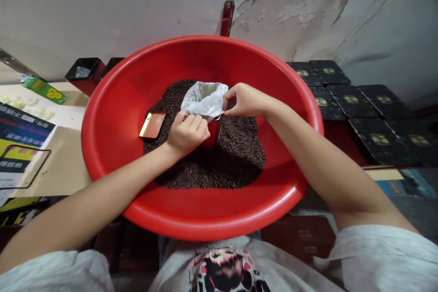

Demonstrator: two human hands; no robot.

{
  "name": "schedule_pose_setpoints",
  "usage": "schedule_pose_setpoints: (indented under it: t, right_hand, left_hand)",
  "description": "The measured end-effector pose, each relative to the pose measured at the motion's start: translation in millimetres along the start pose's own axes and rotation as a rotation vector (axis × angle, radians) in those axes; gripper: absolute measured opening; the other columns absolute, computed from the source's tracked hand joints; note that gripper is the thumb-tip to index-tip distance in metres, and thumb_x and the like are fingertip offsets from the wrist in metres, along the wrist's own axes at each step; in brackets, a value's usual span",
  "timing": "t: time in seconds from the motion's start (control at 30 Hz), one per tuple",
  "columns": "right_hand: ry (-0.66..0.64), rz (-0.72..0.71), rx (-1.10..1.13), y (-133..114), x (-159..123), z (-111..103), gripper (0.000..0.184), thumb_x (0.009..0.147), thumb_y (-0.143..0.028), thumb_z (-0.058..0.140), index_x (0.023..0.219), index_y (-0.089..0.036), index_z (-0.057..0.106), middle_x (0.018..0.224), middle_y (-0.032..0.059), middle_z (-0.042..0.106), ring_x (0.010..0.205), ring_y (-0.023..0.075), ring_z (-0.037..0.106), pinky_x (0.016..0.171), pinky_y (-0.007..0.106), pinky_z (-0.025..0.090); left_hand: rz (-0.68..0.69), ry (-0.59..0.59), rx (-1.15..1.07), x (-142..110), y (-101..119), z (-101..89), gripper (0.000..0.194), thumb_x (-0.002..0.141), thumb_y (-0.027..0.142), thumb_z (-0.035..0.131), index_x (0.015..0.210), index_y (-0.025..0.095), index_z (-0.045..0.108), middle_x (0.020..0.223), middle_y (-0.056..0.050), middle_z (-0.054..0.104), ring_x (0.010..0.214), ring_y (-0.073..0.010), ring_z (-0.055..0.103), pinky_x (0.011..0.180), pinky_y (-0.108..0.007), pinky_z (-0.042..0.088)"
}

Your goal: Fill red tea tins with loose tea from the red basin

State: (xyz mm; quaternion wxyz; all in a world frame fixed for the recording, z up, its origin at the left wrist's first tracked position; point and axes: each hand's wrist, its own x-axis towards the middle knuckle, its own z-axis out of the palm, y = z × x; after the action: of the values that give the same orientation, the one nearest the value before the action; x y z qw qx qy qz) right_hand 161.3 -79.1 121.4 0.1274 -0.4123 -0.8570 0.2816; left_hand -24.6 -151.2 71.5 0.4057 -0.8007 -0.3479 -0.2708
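Observation:
A clear plastic bag (pixel 204 104) lines a dark red tin (pixel 212 138), its mouth spread wide above the tin. My left hand (pixel 189 132) is closed on the bag's near left edge, fingers curled. At the right edge of the bag, my right hand (pixel 247 100) pinches the plastic between thumb and fingers. The tin stands in a heap of dark, dry tea-like leaves (pixel 239 146) and is partly hidden by my left hand and the bag. On the leaves to the left lies a tin lid (pixel 153 125), its shiny gold inside facing up.
A big red basin (pixel 205 214) holds the leaves. Black square-topped tins (pixel 352 100) stand in rows at the right. Behind the basin's left rim is an open dark tin (pixel 85 75), near a green box (pixel 46 90). A peeling wall (pixel 137 4) rises behind.

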Motion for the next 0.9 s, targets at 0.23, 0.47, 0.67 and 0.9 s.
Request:
schedule_pose_setpoints:
  t: [0.23, 0.47, 0.67, 0.9]
  right_hand:
    - [-0.122, 0.115, -0.245, 4.9, 8.6, 18.4, 0.006, 0.058, -0.01, 0.06, 0.059, -0.015, 0.064, 0.06, 0.003, 0.063, 0.059, 0.0139, 0.056, 0.058, 0.026, 0.04]
    - [0.152, 0.17, -0.243, 19.7, 8.6, 7.7, 0.013, 0.065, -0.01, 0.053, 0.071, -0.017, 0.061, 0.077, 0.0065, 0.065, 0.068, 0.0165, 0.056, 0.064, 0.029, 0.042]
    - [0.375, -0.201, -0.181, -13.8, -0.2, 7.8, 0.015, 0.075, -0.015, 0.044, 0.079, -0.016, 0.059, 0.086, 0.0083, 0.062, 0.08, 0.0165, 0.053, 0.077, 0.03, 0.039]
    - [-0.069, -0.038, -0.421, -31.9, -7.4, 5.4, 0.026, 0.076, -0.023, 0.043, 0.054, -0.016, 0.054, 0.053, 0.0056, 0.054, 0.054, 0.0134, 0.045, 0.058, 0.03, 0.033]
  left_hand:
    - [0.149, -0.125, -0.165, -15.3, 17.0, 14.5, 0.023, 0.075, 0.012, 0.044, 0.056, 0.016, 0.056, 0.049, -0.001, 0.054, 0.048, -0.0149, 0.049, 0.055, -0.031, 0.034]
    - [0.211, -0.218, -0.271, -15.1, 23.5, 13.5, 0.024, 0.077, 0.014, 0.046, 0.055, 0.016, 0.054, 0.049, -0.001, 0.054, 0.047, -0.0145, 0.049, 0.054, -0.031, 0.032]
    - [-0.017, -0.018, -0.468, 1.1, 9.1, -6.7, 0.031, 0.085, 0.042, 0.042, 0.1, 0.02, 0.056, 0.091, -0.006, 0.064, 0.088, -0.0203, 0.056, 0.077, -0.035, 0.038]
    - [-0.175, -0.452, -0.636, 12.1, -39.9, 1.7, 0.039, 0.088, 0.045, 0.038, 0.092, 0.014, 0.061, 0.112, -0.012, 0.06, 0.108, -0.0256, 0.051, 0.094, -0.043, 0.039]
